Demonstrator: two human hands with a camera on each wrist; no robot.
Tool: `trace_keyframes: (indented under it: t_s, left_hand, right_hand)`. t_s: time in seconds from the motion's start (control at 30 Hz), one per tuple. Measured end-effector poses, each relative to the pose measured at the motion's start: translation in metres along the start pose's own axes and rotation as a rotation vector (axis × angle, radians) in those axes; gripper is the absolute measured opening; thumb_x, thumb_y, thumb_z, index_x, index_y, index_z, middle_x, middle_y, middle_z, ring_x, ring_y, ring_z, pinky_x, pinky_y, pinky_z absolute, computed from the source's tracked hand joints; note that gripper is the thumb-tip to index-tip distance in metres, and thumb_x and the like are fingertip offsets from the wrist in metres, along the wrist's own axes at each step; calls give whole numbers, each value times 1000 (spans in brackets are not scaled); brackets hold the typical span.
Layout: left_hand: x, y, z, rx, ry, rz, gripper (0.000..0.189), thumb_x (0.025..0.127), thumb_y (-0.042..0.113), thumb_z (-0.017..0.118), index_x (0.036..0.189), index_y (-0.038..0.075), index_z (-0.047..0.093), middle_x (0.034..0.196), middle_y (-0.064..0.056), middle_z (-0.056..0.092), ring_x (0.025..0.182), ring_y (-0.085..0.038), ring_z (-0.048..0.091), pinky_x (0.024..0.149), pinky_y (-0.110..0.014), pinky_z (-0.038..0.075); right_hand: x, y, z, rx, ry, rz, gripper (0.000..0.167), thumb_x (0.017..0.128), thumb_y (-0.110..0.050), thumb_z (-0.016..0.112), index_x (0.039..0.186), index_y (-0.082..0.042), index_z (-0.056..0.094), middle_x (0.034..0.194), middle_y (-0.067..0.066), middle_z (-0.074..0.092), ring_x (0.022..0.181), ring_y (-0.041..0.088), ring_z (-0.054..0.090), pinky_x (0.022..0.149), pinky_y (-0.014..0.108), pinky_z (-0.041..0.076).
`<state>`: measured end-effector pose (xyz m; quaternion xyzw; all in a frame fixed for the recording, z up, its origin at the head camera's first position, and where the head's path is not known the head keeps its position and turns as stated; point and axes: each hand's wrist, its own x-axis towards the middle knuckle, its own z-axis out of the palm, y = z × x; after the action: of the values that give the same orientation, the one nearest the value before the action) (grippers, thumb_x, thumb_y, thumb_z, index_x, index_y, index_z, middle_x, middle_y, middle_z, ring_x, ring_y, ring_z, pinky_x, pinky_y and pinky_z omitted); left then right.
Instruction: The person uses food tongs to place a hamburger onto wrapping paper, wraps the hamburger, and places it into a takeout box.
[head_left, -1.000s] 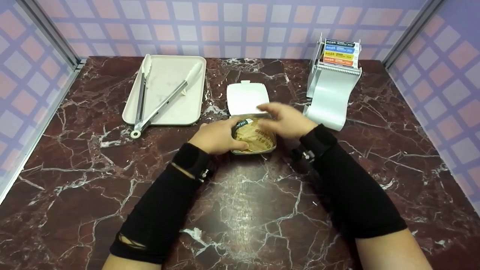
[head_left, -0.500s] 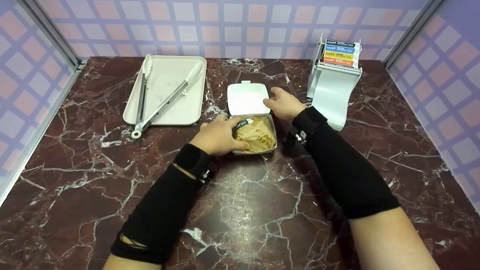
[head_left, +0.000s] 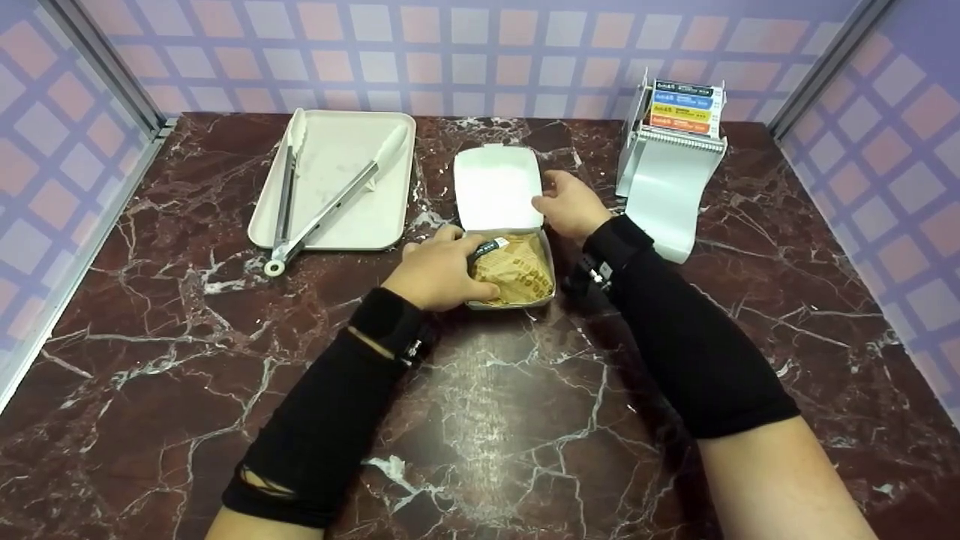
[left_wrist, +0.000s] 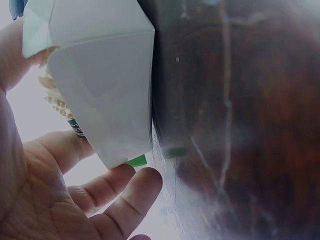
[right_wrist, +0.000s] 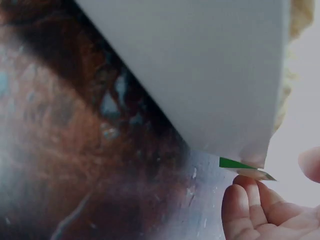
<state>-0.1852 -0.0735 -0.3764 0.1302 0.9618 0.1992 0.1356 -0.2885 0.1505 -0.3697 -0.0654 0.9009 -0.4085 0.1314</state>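
A white burger box [head_left: 510,304] stands in mid-table with its lid [head_left: 496,187] raised at the back. Inside sits a burger in printed tan paper [head_left: 517,271], a dark label [head_left: 491,247] on its upper left. My left hand [head_left: 439,270] grips the box's left side, thumb at the front corner and index finger at the back. My right hand [head_left: 571,204] holds the lid's right edge, its thumb in front. In the right wrist view its fingers [right_wrist: 237,205] curl at the lid's green outer face [right_wrist: 237,163].
A pale tray [head_left: 337,232] lies at the back left, with metal tongs [head_left: 330,214] having white tips across it. At the back right stands a label dispenser [head_left: 682,109] with coloured rolls and a white strip [head_left: 664,202] hanging forward.
My right hand has moved from over the burger to the lid's right edge. The lid has tilted up a little. My left hand keeps its place on the box.
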Motion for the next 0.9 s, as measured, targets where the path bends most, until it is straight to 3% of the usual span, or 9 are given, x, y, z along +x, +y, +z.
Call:
trace_keyframes:
  t_s: [0.3, 0.5, 0.67, 0.77, 0.9]
  left_hand:
    - [1, -1, 1, 9, 9, 9, 100, 81, 66, 76, 164, 27, 38, 152, -10, 45, 128, -28, 52, 109, -50, 35]
    - [1, -2, 1, 13, 26, 14, 99, 81, 69, 74, 165, 36, 33, 147, -10, 48, 125, -28, 53, 108, -50, 35]
    - [1, -2, 0, 21, 16, 1, 103, 83, 70, 73, 167, 27, 31, 160, -15, 41, 138, -35, 50, 113, -53, 34]
    - [2, -2, 0, 18, 13, -10, 106, 83, 70, 72, 167, 21, 30, 168, -17, 32, 148, -38, 42, 117, -55, 31]
    - [2, -2, 0, 3, 15, -17, 108, 83, 70, 73, 168, 20, 29, 172, -16, 27, 153, -36, 36, 120, -57, 28]
  right_hand:
    - [-8, -5, 1, 255, 35, -27, 62, 106, -13, 52, 161, 4, 29, 152, 25, 55, 135, 31, 58, 107, 40, 55]
    - [-21, -7, -1, 312, 43, -62, 57, 108, -15, 51, 160, -2, 34, 147, 19, 60, 118, 24, 63, 94, 42, 53]
    - [-29, -6, 2, 341, 59, -110, 52, 108, -14, 51, 157, -3, 40, 143, 18, 63, 116, 24, 64, 98, 46, 54]
    - [-33, -4, 3, 347, 64, -135, 49, 108, -12, 50, 156, -3, 42, 143, 18, 63, 113, 22, 65, 92, 39, 55]
    - [-37, -2, 3, 335, 58, -177, 49, 108, -10, 50, 156, -3, 43, 140, 19, 64, 95, 18, 63, 73, 25, 52]
